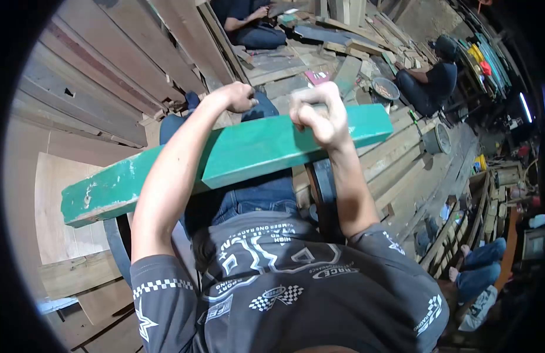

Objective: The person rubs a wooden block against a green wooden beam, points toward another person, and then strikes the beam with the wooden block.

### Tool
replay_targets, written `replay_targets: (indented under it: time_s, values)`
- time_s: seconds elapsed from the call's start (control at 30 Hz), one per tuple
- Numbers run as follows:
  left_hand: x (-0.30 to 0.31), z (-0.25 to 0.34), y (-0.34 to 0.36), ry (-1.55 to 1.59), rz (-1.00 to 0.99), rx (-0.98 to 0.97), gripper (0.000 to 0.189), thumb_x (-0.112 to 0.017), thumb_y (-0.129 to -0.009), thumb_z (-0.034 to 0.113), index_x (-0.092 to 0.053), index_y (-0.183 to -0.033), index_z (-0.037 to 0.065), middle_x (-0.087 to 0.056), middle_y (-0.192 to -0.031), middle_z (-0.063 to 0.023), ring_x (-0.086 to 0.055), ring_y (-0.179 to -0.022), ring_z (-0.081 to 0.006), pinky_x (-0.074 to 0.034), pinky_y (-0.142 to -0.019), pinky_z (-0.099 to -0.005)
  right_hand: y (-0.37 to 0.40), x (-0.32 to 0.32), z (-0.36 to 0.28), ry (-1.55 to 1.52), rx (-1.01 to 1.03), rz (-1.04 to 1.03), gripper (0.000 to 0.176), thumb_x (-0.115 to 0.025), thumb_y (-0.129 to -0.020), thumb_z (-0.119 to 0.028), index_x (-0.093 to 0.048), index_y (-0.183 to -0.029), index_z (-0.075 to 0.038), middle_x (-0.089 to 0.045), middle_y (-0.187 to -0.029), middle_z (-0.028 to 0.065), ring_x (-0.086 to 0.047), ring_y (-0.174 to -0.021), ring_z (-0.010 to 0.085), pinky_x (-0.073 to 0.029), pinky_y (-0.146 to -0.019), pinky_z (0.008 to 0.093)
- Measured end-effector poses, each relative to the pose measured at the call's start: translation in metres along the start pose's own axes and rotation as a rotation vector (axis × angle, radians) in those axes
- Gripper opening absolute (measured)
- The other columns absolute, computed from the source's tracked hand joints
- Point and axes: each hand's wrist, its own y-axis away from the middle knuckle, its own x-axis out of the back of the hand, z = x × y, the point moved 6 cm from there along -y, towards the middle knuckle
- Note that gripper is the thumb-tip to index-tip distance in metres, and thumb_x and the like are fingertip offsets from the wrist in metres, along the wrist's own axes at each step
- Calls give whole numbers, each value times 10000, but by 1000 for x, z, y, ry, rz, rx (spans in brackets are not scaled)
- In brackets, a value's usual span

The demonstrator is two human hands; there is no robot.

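Observation:
A green-painted wooden beam (102, 197), worn white near its left end, lies slanting across my lap. A second green length (255, 159) continues to the right, its near end showing beside my left forearm; how the two meet is partly hidden by that arm. My left hand (240, 97) is just beyond the beam's far edge, its fingers curled closed, and I cannot see what they hold, if anything. Over the right part of the green wood is my right hand (321, 115), bent at the wrist with fingers folded in. Whatever it grips is hidden.
Tall boards (102, 70) lean at the left. Scrap wood (366, 44) litters the floor ahead. One person (249, 23) sits at the top, another (431, 79) at the right near a bowl (385, 88) and a bucket (438, 139). Someone's jeans-clad legs (481, 265) show lower right.

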Motion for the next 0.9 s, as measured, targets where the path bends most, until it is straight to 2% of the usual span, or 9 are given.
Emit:
replay_targets:
  time_s: [0.03,0.1,0.2,0.23,0.33,0.47,0.67,0.83,0.9]
  values:
    - [-7,-6,-7,33,-51,58,384,-595,-934,360,-671,-1127,36,-682,-1083,-223,-639,-1042,-386,-508,-907,-445,-1,3,20,-77,-142,100,239,-587,-736,-88,-540,-550,56,-499,-491,35,-472,-497,62,-380,-472,255]
    - [-1,3,-1,11,-13,19,386,-593,-935,358,-666,-1147,43,-681,-1096,-221,-638,-1051,-382,-506,-908,-445,-13,13,52,3,-42,269,213,-617,-731,-67,-586,-565,62,-538,-500,46,-518,-515,68,-392,-465,255]
    - [9,13,6,4,-22,22,403,-581,-941,364,-655,-1174,43,-683,-1080,-228,-642,-1038,-383,-505,-908,-448,-8,19,62,-211,-122,306,168,-631,-739,-33,-596,-593,41,-567,-551,65,-557,-519,97,-428,-474,251]
    - [10,11,6,-6,4,12,395,-579,-943,359,-659,-1157,37,-687,-1055,-228,-646,-1021,-385,-507,-898,-452,3,23,54,-200,35,565,208,-611,-782,-57,-562,-599,29,-547,-572,64,-525,-485,111,-415,-458,253]
    - [9,14,9,-18,13,3,369,-575,-948,336,-663,-1117,21,-694,-1006,-225,-652,-988,-389,-509,-870,-462,15,44,31,-197,162,544,298,-499,-799,-105,-477,-541,43,-491,-521,124,-479,-466,189,-388,-473,297]
    - [14,31,11,56,54,-105,334,-566,-956,308,-659,-1081,12,-696,-982,-222,-649,-975,-398,-505,-835,-469,26,54,18,-152,308,580,230,-500,-744,-60,-498,-543,51,-510,-523,83,-434,-465,122,-336,-472,255]
    - [15,67,7,387,104,-420,239,-595,-960,227,-682,-1065,31,-710,-916,-144,-672,-879,-240,-502,-819,-360,29,62,25,-143,289,597,236,-494,-751,-63,-497,-547,55,-512,-525,87,-450,-472,133,-354,-482,262]
    - [19,87,13,518,50,-350,273,-656,-938,258,-694,-1002,-5,-692,-827,-84,-606,-793,-125,-489,-751,-316,29,64,30,-167,269,610,251,-495,-757,-67,-500,-545,66,-502,-525,84,-449,-472,130,-350,-476,257]
    - [18,85,11,520,70,-369,283,-716,-886,275,-717,-976,6,-699,-829,-115,-623,-776,-165,-497,-746,-336,29,61,26,-156,262,607,252,-494,-758,-69,-504,-547,69,-502,-525,83,-448,-473,127,-349,-476,258]
